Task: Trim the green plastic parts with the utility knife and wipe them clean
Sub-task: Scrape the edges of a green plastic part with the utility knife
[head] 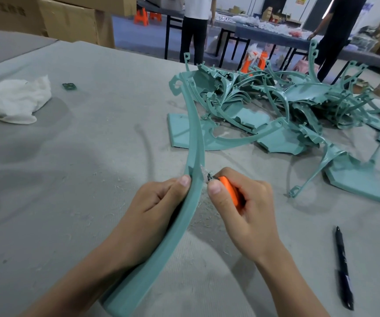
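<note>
grey table [92, 156] | pile of green parts [298, 104] heaped at its far right | curved green part [193, 133] arcs from near edge toward pile | white cloth [17, 99] far left | left hand [159, 209] fingers curled round the part's middle; right hand [246, 207] grips orange utility knife [229, 188], tip at the part's right edge | black pen [343, 266] lies near right

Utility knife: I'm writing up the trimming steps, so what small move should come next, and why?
Probably a short draw of the utility knife along the edge of the curved green part. The right hand grips the knife with its blade tip against that edge, the left hand holds the part beside it, and shavings lie on the table below.
</note>
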`<state>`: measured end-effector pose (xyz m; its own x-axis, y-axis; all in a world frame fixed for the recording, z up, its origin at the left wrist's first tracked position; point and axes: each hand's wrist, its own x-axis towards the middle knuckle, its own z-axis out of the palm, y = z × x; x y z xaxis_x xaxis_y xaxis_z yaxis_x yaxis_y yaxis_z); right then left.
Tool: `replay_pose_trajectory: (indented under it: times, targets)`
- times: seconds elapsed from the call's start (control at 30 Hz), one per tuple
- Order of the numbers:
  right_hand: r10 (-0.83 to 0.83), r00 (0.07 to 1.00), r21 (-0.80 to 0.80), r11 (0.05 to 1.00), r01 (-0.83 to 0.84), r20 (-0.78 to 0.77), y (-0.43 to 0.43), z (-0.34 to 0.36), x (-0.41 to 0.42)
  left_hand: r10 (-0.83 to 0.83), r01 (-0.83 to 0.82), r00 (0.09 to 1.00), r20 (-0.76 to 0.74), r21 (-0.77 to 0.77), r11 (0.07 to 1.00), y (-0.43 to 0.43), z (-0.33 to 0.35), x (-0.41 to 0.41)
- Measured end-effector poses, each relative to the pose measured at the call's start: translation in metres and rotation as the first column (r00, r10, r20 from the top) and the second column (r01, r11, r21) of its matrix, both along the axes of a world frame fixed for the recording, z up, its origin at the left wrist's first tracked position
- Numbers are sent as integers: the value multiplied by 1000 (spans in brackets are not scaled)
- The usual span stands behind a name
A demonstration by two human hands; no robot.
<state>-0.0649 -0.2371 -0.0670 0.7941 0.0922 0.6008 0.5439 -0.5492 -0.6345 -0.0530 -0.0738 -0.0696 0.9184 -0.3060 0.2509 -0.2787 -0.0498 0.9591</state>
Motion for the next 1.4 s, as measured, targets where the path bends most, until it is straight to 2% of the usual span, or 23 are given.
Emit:
replay_pose_trajectory:
  times: [0.2,0.4,0.73,1.4]
  targets:
    - [-21,1000,4,1000,21,2,-5,3,2,-52,52,999,12,23,998,0,-1,-1]
    - [27,1000,4,1000,-27,11,-6,1,2,-26,27,999,-26,37,999,0,1,0]
    - [-12,1000,31,999,12,4,-11,0,5,-146,144,989,28,66,987,3,0,-1]
    - [-96,993,84,992,90,62,-29,2,15,-384,382,923,-8,103,918,6,-4,-6]
